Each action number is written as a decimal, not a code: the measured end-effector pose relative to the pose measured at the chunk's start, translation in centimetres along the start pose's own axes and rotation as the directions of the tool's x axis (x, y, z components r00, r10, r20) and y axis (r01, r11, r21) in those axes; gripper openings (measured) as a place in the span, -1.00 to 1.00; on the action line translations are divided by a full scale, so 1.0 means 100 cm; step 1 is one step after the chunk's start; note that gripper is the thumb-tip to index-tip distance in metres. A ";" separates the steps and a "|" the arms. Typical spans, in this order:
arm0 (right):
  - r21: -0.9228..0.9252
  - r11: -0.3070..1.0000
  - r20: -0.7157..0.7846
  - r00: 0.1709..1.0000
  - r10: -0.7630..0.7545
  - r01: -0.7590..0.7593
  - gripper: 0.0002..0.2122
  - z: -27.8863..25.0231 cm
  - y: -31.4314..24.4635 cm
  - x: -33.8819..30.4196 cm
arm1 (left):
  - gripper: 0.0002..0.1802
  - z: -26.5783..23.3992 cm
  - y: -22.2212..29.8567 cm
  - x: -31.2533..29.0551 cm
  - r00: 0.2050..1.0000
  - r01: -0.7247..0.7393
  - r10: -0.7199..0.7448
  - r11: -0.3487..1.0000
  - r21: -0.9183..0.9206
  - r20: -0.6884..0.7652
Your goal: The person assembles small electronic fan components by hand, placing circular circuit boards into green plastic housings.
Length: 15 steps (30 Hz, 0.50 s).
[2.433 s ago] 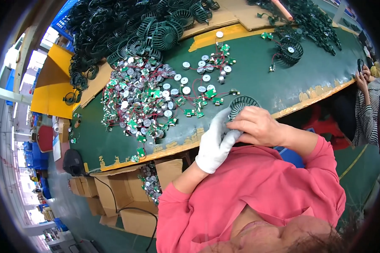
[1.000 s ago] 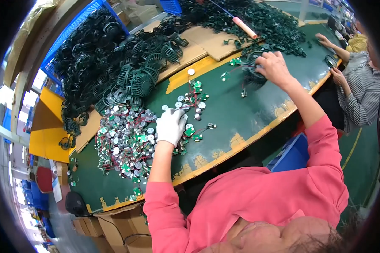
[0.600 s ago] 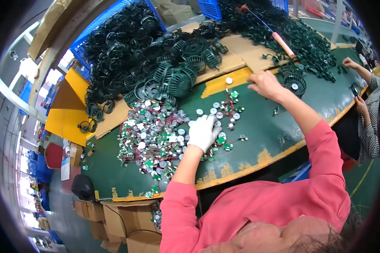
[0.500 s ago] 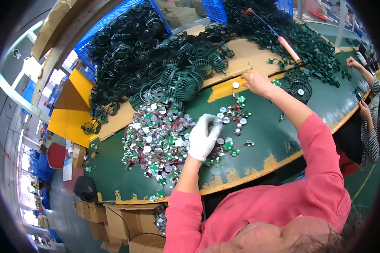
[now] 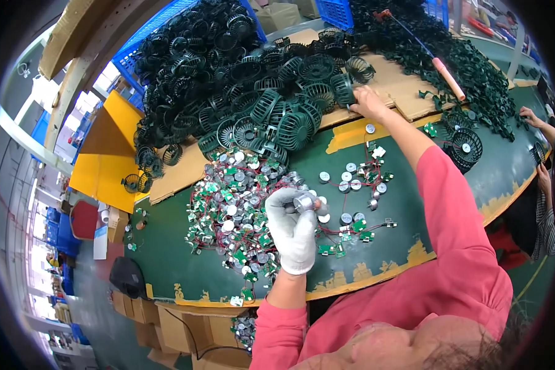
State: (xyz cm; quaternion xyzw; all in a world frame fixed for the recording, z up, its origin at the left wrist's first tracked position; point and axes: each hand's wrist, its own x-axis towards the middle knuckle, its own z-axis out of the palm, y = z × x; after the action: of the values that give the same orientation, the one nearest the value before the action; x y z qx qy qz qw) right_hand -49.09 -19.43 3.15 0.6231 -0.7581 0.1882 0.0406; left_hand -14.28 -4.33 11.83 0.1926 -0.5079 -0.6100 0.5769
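Reading across from the left hand's ten o'clock, a folded yellow panel [image 5: 105,157] stands beyond the end of the green desk [image 5: 169,253]. At eleven o'clock rises a heap of dark green fan cages [image 5: 228,92]. Nearer, between nine and ten, spreads a pile of small motors [image 5: 234,216] tangled with red wires and green circuit boards.

The white-gloved left hand [image 5: 291,234] is above the desk, its grip curled closed around a silver motor [image 5: 303,202] near twelve o'clock of the palm. At its one o'clock, the bare right hand [image 5: 370,103] has its fingertips at the edge of a single cage [image 5: 342,90]; whether this grip has hold of it, I cannot tell. Loose motors [image 5: 351,179] lie at the left hand's two o'clock.

Between two and three from the right hand rests a pink-handled tool [image 5: 449,80]; at four, a motor-fitted cage [image 5: 464,149]; at three, a co-worker's hand [image 5: 532,117].
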 end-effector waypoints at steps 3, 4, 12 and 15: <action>-0.096 0.993 -0.171 0.982 -0.078 0.062 -0.71 -0.001 -0.020 -0.017 | -0.64 -0.007 0.002 -0.005 0.995 0.089 -0.088 0.996 -0.015 0.042; -0.009 0.996 -0.200 0.976 -0.088 0.088 -0.75 -0.014 -0.027 -0.024 | -0.64 -0.007 0.004 -0.006 0.995 0.088 -0.087 0.996 -0.017 0.042; 0.467 0.866 -0.152 0.981 -0.119 0.178 -0.79 -0.100 -0.036 -0.127 | -0.69 0.001 0.005 -0.006 0.959 0.256 -0.275 0.946 0.200 0.072; 0.424 0.805 -0.176 0.910 -0.375 0.414 -0.74 -0.128 -0.058 -0.197 | -0.74 0.000 0.016 -0.017 0.971 0.205 -0.231 0.937 0.283 0.063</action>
State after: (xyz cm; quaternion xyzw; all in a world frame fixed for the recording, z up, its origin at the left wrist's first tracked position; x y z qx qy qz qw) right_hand -41.42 2.30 10.53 0.7505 -0.5445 0.3727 -0.0357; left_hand -13.04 -2.55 12.59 0.2965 -0.5897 -0.6024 0.4488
